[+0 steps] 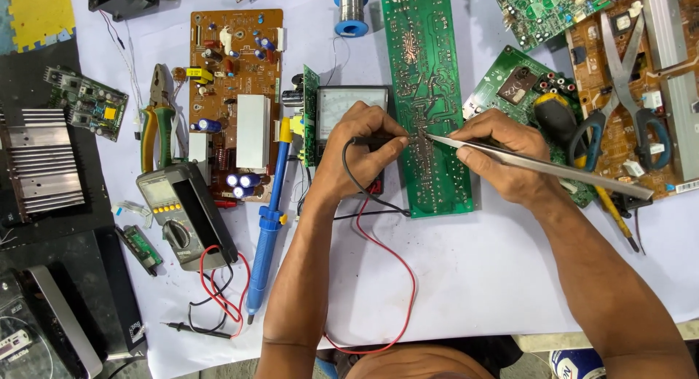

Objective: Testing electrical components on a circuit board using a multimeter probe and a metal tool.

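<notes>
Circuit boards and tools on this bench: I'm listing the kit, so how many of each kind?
Circuit boards: 6, among them the long green board under the left hand and the right hand
Meters: 2, one handheld and one dial type
Pliers: 1
Scissors: 1
Solder spool: 1
Blue suction pump: 1
Total: 12

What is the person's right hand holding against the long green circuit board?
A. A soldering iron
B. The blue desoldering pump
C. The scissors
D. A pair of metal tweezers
D. The right hand grips long metal tweezers whose tip meets the green circuit board beside the black probe held by the left hand; the blue desoldering pump and scissors lie untouched.
</notes>
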